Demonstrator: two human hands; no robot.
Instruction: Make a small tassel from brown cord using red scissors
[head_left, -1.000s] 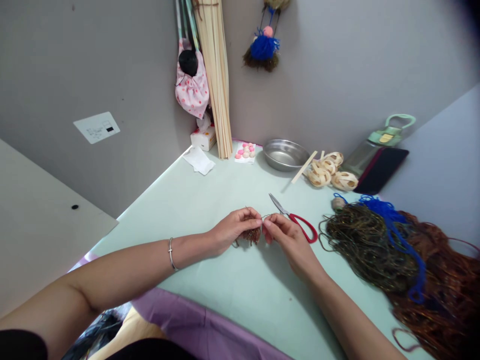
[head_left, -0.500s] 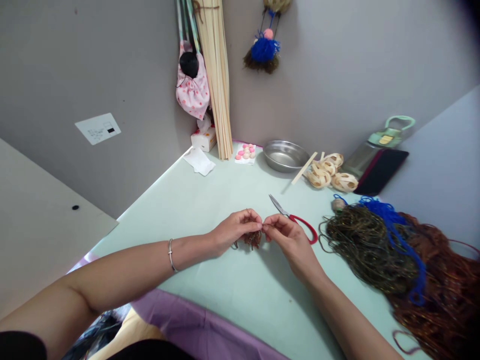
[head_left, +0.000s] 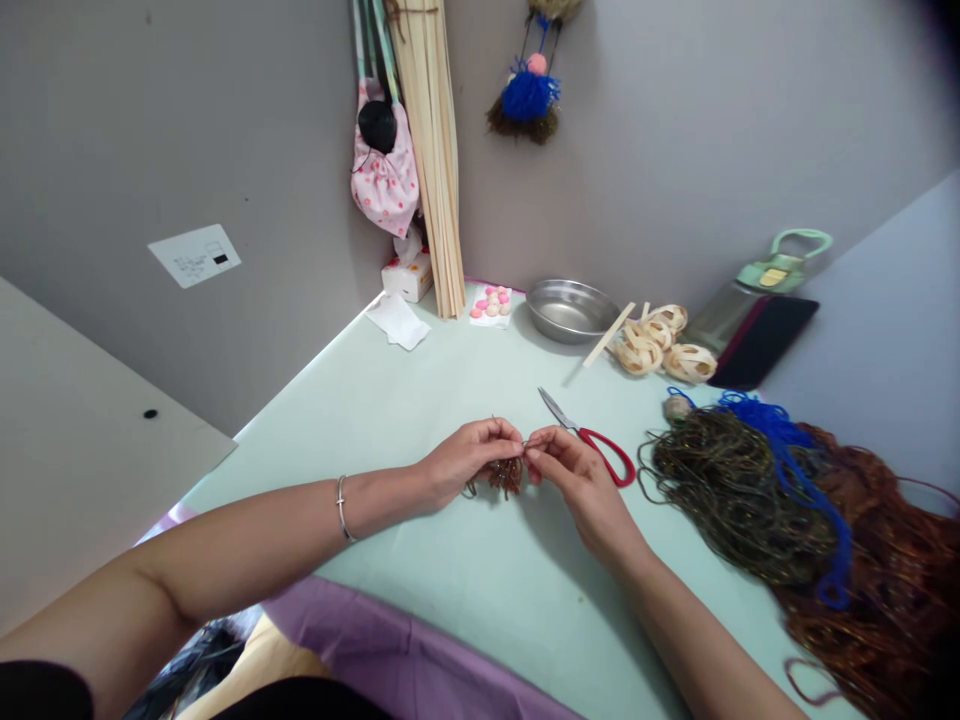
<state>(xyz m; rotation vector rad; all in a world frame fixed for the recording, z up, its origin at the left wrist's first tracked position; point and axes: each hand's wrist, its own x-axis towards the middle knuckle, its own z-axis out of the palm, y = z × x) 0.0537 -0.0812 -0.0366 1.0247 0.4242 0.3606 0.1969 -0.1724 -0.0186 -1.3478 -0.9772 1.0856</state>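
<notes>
Over the middle of the table, my left hand [head_left: 469, 458] pinches a small tassel of brown yarn [head_left: 504, 476], whose strands hang below the fingers. My right hand [head_left: 576, 474] is closed in a pinch just to the right, its thumb and forefinger on a thin strand at the top of the tassel. The fingertips of both hands almost meet. Partly behind my right hand lies a pair of scissors [head_left: 611, 458] with red handles, blades pointing up and left. The knot or end of the strand is too small to make out.
On the right lie heaps of dark green yarn [head_left: 720, 480], brown yarn [head_left: 885, 560] and blue yarn [head_left: 780, 425]. Along the back stand a metal bowl [head_left: 571, 312], coiled wood strips [head_left: 652, 345], a bottle [head_left: 757, 285], a phone [head_left: 765, 342] and pink beads [head_left: 492, 303].
The fingertips have drawn slightly apart, and a short piece of strand shows between them. Otherwise both hands hold nearly the same place.
</notes>
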